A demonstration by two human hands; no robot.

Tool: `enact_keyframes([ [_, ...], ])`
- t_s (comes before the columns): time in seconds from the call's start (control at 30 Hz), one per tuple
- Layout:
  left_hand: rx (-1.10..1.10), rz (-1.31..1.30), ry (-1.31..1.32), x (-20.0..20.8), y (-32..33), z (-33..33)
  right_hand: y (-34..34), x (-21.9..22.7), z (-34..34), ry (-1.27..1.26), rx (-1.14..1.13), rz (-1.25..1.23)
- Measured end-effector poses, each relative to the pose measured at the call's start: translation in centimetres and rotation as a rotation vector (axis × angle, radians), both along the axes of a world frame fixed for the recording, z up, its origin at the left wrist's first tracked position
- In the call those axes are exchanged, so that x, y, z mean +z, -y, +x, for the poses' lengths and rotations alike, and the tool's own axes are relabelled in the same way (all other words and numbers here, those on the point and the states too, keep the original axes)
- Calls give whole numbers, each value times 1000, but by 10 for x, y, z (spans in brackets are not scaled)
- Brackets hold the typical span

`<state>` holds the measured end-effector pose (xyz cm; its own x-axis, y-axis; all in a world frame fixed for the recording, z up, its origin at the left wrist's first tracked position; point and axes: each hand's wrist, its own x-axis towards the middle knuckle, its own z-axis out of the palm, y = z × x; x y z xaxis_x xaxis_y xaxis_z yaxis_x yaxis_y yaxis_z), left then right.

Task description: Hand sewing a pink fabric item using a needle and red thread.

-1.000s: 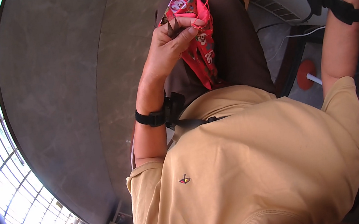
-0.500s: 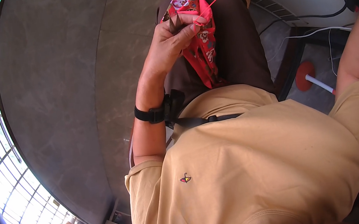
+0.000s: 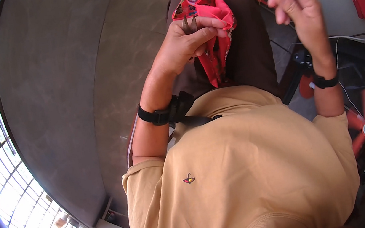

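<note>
Head-worn wide fisheye view, left of side-by-side pair, upright, looking steeply down from above. Tan short-sleeved cloth shirt (image 3: 249, 165) nearest, filling lower middle; dark-brown cloth trousers (image 3: 254, 44) beyond, reaching toward upper edge. Bare left hand (image 3: 193, 38) and bare right hand (image 3: 302, 13) in upper half. Bright barred window (image 3: 9, 183) bends along left rim.

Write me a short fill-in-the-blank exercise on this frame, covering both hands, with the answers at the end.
1. The left hand pinches a flowered cloth that is mainly ____ in colour.
2. The right hand is in the air, to the ____ of the cloth in the picture.
3. Exactly ____ dark pointed tips stick up by the left hand.
4. The emblem on the tan shirt is shaped like an ____.

Missing words: red; right; two; umbrella.
</note>
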<state>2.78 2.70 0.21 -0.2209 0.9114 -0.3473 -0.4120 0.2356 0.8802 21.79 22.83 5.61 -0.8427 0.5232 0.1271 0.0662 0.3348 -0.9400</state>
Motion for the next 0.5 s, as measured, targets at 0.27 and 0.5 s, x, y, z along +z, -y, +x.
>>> enact_keyframes([
  [0.27,83,-72,-106,11,6,18,-21,-9,21,-150,-218,-60],
  [0.5,41,-72,-807,24,-4,45,-26,4,37,-247,-203,-90],
])
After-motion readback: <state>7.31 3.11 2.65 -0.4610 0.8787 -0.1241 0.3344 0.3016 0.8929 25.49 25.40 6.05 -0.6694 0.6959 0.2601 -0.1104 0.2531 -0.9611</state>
